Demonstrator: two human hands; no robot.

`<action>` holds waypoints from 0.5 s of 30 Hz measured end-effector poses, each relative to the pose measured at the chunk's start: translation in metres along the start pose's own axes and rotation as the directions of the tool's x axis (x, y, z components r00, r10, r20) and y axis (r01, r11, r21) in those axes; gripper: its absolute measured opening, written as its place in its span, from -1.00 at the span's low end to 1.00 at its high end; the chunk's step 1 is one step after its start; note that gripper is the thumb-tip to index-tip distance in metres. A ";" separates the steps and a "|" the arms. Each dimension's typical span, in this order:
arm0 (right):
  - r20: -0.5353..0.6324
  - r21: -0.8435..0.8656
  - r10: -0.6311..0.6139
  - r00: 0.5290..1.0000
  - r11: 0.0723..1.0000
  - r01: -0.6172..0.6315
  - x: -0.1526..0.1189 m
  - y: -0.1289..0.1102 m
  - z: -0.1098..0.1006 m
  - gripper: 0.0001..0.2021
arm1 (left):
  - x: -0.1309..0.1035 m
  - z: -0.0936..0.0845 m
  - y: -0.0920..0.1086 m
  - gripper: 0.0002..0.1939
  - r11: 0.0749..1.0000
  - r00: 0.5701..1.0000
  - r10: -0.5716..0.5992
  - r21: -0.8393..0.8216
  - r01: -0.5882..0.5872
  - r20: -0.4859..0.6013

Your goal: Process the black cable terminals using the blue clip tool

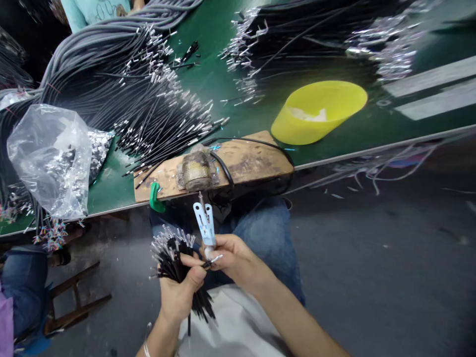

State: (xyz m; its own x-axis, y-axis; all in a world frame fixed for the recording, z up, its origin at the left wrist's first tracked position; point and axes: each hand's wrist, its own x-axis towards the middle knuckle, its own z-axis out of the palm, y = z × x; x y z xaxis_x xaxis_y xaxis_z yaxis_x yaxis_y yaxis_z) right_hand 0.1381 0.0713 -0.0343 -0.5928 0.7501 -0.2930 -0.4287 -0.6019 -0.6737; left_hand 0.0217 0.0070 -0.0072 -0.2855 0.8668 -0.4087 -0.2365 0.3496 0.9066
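My left hand (177, 296) is closed around a bundle of short black cables (174, 258) with bare silvery ends fanned upward. Its thumb and forefinger pinch one single cable (207, 265), whose stripped end points right. My right hand (236, 260) is closed at that silvery wire end (216, 258), thumb against the fingers. Just above the right fingertips is a light blue clothespin (204, 223), attached to a thin metal rod that sticks out from a taped cylinder (197, 171). Something white sits at the clothespin's lower end; whether the right fingers touch it is hard to see.
The cylinder is fixed on a wooden board (253, 161) at the green table's edge, near a green clamp (156, 197). Grey cables (92, 64), a plastic bag (48, 158) and a yellow container (316, 114) lie around. Another person (96, 12) is across the table; a stool (74, 302) stands left.
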 end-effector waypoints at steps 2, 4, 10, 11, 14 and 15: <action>-0.115 -0.111 -0.096 0.989 0.990 0.083 0.000 0.000 -0.003 -0.66 | 0.000 0.001 -0.001 -0.58 1.000 1.000 -0.019 -0.017 0.019 0.014; -0.157 -0.214 -0.264 0.951 0.950 0.228 -0.002 -0.001 -0.004 -0.69 | 0.000 0.002 -0.003 -0.57 0.999 0.999 -0.034 -0.028 0.035 0.021; 0.040 -0.495 -0.563 0.826 0.707 0.506 -0.011 -0.006 0.000 -0.74 | 0.004 0.000 -0.006 -0.59 0.999 0.999 -0.046 0.005 0.046 -0.009; 0.062 -0.473 -0.510 0.858 0.742 0.476 -0.010 -0.007 -0.001 -0.71 | 0.005 -0.001 -0.006 -0.60 0.999 0.999 -0.036 0.018 0.037 -0.018; 0.068 -0.355 -0.312 0.948 0.880 0.315 -0.003 -0.013 -0.007 -0.64 | 0.002 -0.005 -0.004 -0.70 0.998 0.998 0.021 0.067 -0.017 -0.061; 0.015 -0.329 -0.294 0.956 0.901 0.282 0.001 -0.016 -0.009 -0.62 | 0.001 -0.006 -0.002 -0.74 0.995 0.996 0.044 0.087 -0.037 -0.081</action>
State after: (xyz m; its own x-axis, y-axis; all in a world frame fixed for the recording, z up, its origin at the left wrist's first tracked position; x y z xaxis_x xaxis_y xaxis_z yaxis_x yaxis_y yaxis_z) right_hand 0.1505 0.0842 -0.0293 -0.4512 0.8895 -0.0720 -0.3288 -0.2407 -0.9132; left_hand 0.0162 0.0046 -0.0104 -0.3699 0.8499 -0.3753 -0.1436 0.3468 0.9269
